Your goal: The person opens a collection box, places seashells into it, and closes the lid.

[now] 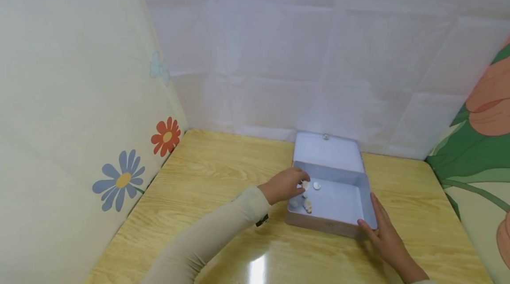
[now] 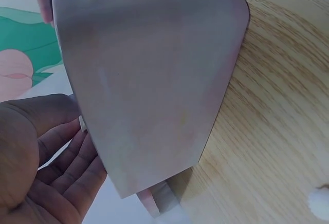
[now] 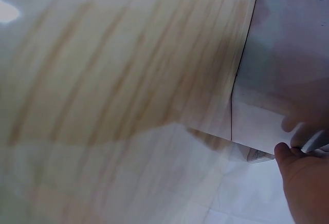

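An open tin box (image 1: 328, 226) with a pale blue inside sits on the table, its hinged lid (image 1: 328, 151) laid back toward the rear wall. My left hand (image 1: 284, 184) reaches over the left wall and pinches a small white seashell (image 1: 305, 184) between thumb and fingers. In the left wrist view, the fingers largely hide that shell. Inside the box are a round white shell (image 1: 316, 185) and a knobbly one (image 1: 307, 205) near the front left. My right hand (image 1: 384, 233) holds the box's front right corner, thumb on the rim and fingers along the outer side.
The box stands on a wood-grain table (image 1: 215, 164), close to a white sheet (image 1: 279, 53) at the back. Flower-printed panels (image 1: 123, 180) flank both sides. In the left wrist view, a ridged white shell (image 2: 320, 203) lies on the table beside the box.
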Available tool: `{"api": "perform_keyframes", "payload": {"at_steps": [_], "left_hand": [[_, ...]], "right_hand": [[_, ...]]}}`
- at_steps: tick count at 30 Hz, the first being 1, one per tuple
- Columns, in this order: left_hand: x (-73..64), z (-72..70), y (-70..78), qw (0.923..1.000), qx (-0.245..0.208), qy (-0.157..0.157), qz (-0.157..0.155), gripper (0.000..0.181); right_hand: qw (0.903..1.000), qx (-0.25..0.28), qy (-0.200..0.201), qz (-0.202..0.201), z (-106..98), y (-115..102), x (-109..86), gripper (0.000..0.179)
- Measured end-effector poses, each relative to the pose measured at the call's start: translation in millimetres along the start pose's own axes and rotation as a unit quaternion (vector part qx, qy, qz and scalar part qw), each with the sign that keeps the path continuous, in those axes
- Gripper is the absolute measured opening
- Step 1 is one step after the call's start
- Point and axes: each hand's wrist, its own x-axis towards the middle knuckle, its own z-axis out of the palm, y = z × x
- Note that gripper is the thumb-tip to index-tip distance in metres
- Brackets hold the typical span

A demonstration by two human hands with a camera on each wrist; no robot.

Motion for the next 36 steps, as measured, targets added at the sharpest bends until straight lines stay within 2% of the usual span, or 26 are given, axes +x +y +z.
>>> {"api": "perform_keyframes", "payload": {"at_steps": [12, 16, 20, 24, 27, 31, 36], "left_hand": [[-5.6, 1.9, -3.3, 0.9999, -0.011, -0.009, -0.007, 0.032], [-8.7, 0.4, -6.4, 0.9998, -0.02, 0.005, 0.003, 0.033], [-13.8, -5.5, -15.9, 0.9988, -0.03, 0.035, 0.014, 0.032], [-26.2, -13.9, -32.7, 0.9969, -0.042, 0.066, -0.005, 0.03], [-39.7, -17.4, -48.5, 0.9956, -0.049, 0.074, -0.027, 0.03], [-58.8, -16.0, -69.0, 0.9962, -0.04, 0.056, -0.053, 0.032], [-80.7, -12.8, -85.1, 0.9963, -0.027, 0.011, -0.08, 0.034]], "right_hand": [[1.0, 0.0, -0.007, 0.004, 4, -2, -2.1, 0.086], [1.0, -0.003, -0.007, 0.004, 5, -2, -2.6, 0.086], [1.0, -0.006, -0.005, 0.002, 3, -3, -3.1, 0.086], [0.9999, -0.008, -0.009, 0.005, 2, -4, -2.3, 0.086], [0.9999, -0.009, -0.011, 0.005, 0, -5, -1.7, 0.085], [0.9997, -0.01, -0.018, 0.012, -2, -5, -1.1, 0.084], [0.9996, -0.003, -0.024, 0.014, -2, -5, -0.7, 0.084]]}}
